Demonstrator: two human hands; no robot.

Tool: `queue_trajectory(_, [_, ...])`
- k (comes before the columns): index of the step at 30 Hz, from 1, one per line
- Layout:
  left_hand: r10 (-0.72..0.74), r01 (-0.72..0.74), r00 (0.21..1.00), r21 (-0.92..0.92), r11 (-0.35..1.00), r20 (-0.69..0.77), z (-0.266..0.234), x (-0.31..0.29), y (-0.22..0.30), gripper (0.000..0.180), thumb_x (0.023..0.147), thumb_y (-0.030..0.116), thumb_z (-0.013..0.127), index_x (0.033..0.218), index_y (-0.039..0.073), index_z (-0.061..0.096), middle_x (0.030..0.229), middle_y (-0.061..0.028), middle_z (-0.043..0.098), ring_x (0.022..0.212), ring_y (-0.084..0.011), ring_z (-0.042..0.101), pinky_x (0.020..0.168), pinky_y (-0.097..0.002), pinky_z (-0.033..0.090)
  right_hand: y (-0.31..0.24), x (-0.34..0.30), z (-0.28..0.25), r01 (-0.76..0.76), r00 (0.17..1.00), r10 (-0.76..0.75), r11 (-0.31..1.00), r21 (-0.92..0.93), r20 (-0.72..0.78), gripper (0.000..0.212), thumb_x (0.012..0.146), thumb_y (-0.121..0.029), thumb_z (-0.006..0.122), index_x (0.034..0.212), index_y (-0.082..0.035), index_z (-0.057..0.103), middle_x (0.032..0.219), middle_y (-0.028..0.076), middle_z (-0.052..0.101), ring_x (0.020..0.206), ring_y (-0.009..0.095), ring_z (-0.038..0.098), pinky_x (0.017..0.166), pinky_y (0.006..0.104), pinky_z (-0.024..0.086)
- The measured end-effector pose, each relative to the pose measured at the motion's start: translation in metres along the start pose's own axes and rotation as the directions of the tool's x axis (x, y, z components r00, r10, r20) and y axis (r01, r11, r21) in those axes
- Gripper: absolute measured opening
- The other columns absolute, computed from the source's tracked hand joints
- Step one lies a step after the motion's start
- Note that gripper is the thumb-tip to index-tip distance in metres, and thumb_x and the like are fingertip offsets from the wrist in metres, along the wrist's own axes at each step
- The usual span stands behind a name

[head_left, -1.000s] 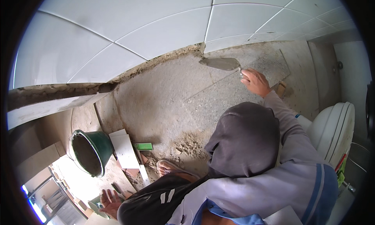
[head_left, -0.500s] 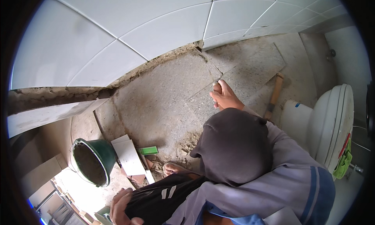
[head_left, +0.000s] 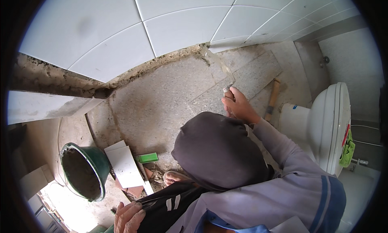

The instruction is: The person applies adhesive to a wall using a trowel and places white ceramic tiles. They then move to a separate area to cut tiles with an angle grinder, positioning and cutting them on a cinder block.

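Neither of my hands is in view. Below me a person in a dark hood (head_left: 220,152) and a pale lilac shirt crouches on a rough grey floor (head_left: 161,99). One of their hands (head_left: 239,105) grips a trowel (head_left: 220,65), whose blade reaches up to the mortar seam under the white tiles (head_left: 182,27). Their other hand (head_left: 128,217) rests on a knee in dark trousers at the lower edge. A foot in a sandal (head_left: 176,177) shows beside the hood.
A green bucket (head_left: 103,162) of grey mortar stands at the lower left, with white tile pieces (head_left: 125,165) and a small green box (head_left: 147,157) beside it. A wooden-handled tool (head_left: 273,99) lies near a white toilet (head_left: 323,124). A green cloth (head_left: 347,150) hangs at the right.
The crouched person's trowel hand has drawn back left and nearer their head, with the blade now pointing up at the tile seam. Their head has shifted left in view.
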State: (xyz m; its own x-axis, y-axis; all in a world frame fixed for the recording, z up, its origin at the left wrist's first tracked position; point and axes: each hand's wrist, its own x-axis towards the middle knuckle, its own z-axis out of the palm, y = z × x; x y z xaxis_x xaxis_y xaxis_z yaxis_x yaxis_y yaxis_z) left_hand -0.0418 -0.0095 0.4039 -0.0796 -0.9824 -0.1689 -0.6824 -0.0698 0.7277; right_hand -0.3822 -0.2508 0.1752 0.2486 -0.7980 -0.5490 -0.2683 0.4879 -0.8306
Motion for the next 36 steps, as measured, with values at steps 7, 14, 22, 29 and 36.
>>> queue_trajectory(7, [0.027, -0.029, 0.995, -0.025, 0.999, -0.094, 0.001, -0.021, -0.005, 0.063, 0.097, 0.052, 0.051, 0.119, -0.006, 0.060, 0.117, -0.0251, 0.064, 0.108, -0.0424, 0.062, 0.103, -0.0556, 0.040, 0.013, -0.001, 0.015, 0.104, 0.972, -0.090, 0.993, 0.052, -0.217, 0.019, 0.092, -0.019, 0.057, 0.093, -0.006, 0.044, 0.069, 0.004, 0.052, 0.053, 0.013, 0.049, 0.047, 0.0302, 0.045])
queue_trajectory(14, [0.012, -0.055, 0.865, -0.072, 0.996, -0.502, 0.016, -0.082, -0.053, 0.054, 0.100, 0.049, 0.045, 0.133, 0.007, 0.052, 0.137, -0.0301, 0.049, 0.128, -0.0449, 0.049, 0.112, -0.0547, 0.034, 0.009, -0.013, -0.057, 0.316, 0.916, -0.396, 0.622, -0.716, 0.060, 0.034, 0.092, -0.027, 0.062, 0.116, -0.005, 0.054, 0.076, 0.003, 0.055, 0.069, 0.013, 0.055, 0.075, 0.0303, 0.052])
queue_trajectory(22, [-0.659, -0.031, 0.617, -0.850, 0.526, -0.430, 0.127, -0.093, -0.122, 0.073, 0.082, 0.054, 0.061, 0.123, -0.007, 0.060, 0.122, -0.0169, 0.062, 0.116, -0.0247, 0.058, 0.102, -0.0362, 0.042, -0.189, 0.027, 0.019, 0.703, 0.711, -0.226, 0.236, -0.671, 0.666, 0.052, 0.078, -0.017, 0.072, 0.124, 0.002, 0.058, 0.080, 0.005, 0.053, 0.074, 0.014, 0.050, 0.072, 0.0285, 0.043])
queue_trajectory(29, [-0.454, -0.366, 0.615, -0.744, 0.560, -0.644, 0.156, -0.100, -0.128, 0.036, 0.092, 0.035, 0.057, 0.101, 0.000, 0.062, 0.125, -0.0168, 0.057, 0.110, -0.0253, 0.057, 0.092, -0.0367, 0.045, -0.264, -0.019, 0.247, 0.917, 0.021, -0.235, -0.383, -0.112, 0.972, 0.047, 0.081, -0.012, 0.068, 0.122, 0.007, 0.055, 0.111, 0.024, 0.063, 0.100, 0.036, 0.064, 0.091, 0.0401, 0.047])
queue_trajectory(36, [-0.674, -0.265, 0.089, -0.670, 0.694, -0.733, 0.143, -0.132, -0.178, 0.038, 0.094, 0.019, 0.065, 0.128, 0.001, 0.060, 0.117, -0.0142, 0.066, 0.105, -0.0243, 0.066, 0.094, -0.0356, 0.050, -0.244, -0.029, 0.412, 0.903, -0.194, -0.024, -0.395, 0.169, 0.981, 0.040, 0.083, -0.025, 0.064, 0.115, -0.001, 0.057, 0.097, 0.020, 0.063, 0.091, 0.037, 0.061, 0.081, 0.0433, 0.047])
